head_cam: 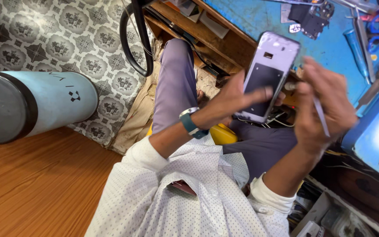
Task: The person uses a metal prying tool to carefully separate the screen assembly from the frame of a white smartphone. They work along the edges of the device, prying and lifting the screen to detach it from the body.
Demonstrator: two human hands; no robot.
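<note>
Opened phone shell [266, 77], gripped by left hand [237, 98] over lap; right hand [323, 103] pinching thin tool [321, 116]: slip risks gouging, dropping.

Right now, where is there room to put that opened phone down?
Bare wood floor lies free below the pale blue cylinder. A patch of blue benchtop sits open between the wooden shelf and the black parts. The bench's right side is crowded with tools. The left hand holds the phone frame; the right hand grips a thin tool.
</note>
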